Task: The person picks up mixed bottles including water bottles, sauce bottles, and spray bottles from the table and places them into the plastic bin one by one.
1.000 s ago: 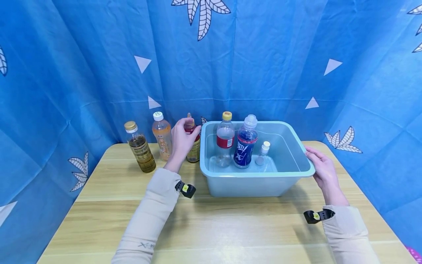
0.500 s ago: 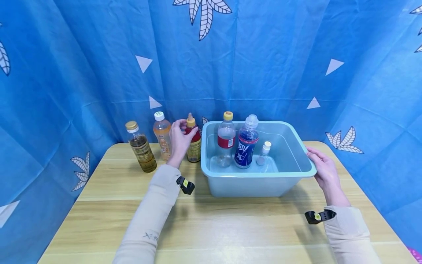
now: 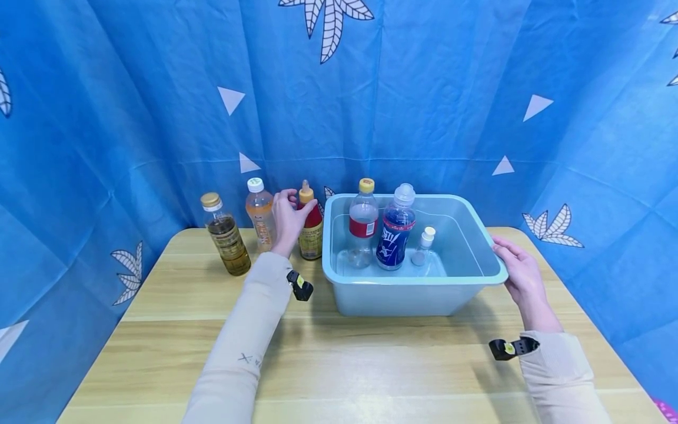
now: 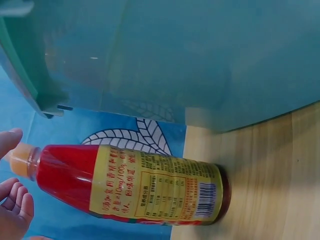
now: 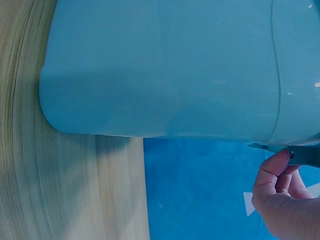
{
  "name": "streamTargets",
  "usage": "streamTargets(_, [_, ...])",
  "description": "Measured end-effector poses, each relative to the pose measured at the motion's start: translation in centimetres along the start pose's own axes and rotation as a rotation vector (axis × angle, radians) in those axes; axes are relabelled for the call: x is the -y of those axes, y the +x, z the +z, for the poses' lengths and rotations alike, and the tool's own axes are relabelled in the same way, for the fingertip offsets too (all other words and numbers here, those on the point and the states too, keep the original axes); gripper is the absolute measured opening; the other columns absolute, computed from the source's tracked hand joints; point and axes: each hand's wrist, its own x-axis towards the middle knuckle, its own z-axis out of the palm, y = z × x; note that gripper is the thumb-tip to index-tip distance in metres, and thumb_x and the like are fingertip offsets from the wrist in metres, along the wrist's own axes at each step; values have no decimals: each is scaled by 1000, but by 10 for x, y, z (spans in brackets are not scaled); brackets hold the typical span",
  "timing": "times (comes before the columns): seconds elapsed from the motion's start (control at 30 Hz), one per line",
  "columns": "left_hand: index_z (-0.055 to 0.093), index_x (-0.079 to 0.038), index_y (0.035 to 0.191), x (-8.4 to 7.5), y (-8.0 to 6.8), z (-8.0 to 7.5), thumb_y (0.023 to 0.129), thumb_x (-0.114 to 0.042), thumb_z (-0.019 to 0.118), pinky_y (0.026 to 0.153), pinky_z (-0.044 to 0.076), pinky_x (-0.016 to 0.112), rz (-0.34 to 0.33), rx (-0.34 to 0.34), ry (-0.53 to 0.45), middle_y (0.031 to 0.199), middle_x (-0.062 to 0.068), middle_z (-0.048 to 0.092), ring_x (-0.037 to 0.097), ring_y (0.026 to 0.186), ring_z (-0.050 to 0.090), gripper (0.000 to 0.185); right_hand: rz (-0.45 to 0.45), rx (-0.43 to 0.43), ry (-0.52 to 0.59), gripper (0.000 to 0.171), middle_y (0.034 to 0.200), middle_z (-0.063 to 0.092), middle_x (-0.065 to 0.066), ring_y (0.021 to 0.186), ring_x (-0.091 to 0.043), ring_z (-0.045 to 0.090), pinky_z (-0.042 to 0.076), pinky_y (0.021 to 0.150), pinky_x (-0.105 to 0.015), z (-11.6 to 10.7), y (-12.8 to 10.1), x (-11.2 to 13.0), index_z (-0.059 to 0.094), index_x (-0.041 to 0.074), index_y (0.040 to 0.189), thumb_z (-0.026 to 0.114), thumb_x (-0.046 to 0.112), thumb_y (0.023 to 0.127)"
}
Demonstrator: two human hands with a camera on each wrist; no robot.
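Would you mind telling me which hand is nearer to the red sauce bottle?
Left. The left hand reaches around the red sauce bottle beside the tub; the right hand rests at the light blue tub on its far side.

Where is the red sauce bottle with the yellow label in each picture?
Head: the red sauce bottle stands left of centre, just outside the tub's left wall, with the left hand at it.
Left wrist: it lies sideways across the bottom.
Right wrist: not in it.
Shared landmark: the light blue tub.
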Motion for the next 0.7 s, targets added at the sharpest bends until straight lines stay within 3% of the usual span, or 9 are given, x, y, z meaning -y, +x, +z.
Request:
streamTargets(0.43, [56,1,104,7,8,9,76,-28,70,78,40,33,2,-45,-25,95,14,50,24,87,47,43,-1,-11,-18,14,91,61,11,76,-5,60,50,61,-19,0,1,0,67,22,97,61,18,84])
streamTargets(0.7, [57,0,104,7,11,12,77,-31,68,78,41,32,-5,-27,-14,97,13,51,23,88,48,42,0,-16,-14,14,90,61,11,75,-5,60,50,61,-19,-1,1,-1,67,22,96,61,18,84])
